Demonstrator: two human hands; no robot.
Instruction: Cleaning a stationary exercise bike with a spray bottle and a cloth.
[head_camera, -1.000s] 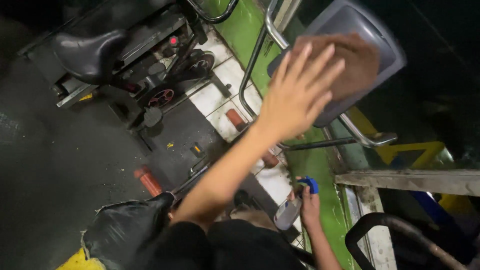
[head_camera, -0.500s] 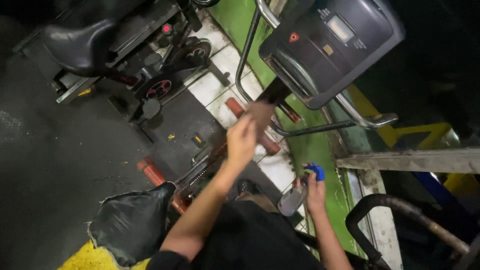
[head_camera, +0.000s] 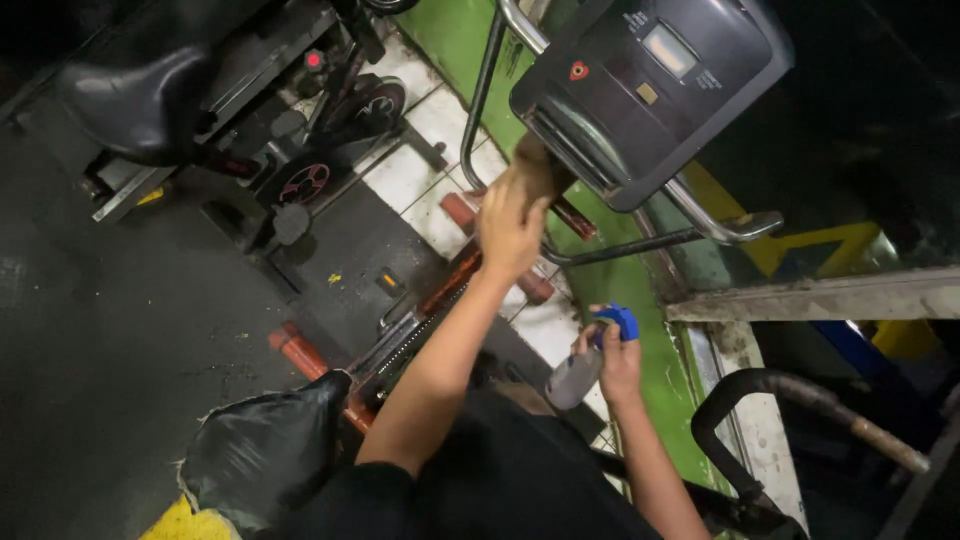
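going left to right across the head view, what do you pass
black bike saddle → small pedal bike → left hand with brown cloth → right hand holding spray bottle → grey console → curved black handlebar

A gym: exercise bikes and a machine console.

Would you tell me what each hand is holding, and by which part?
Left hand presses a brown cloth bunched under its fingers. Right hand grips the spray bottle at its neck, below the blue nozzle.
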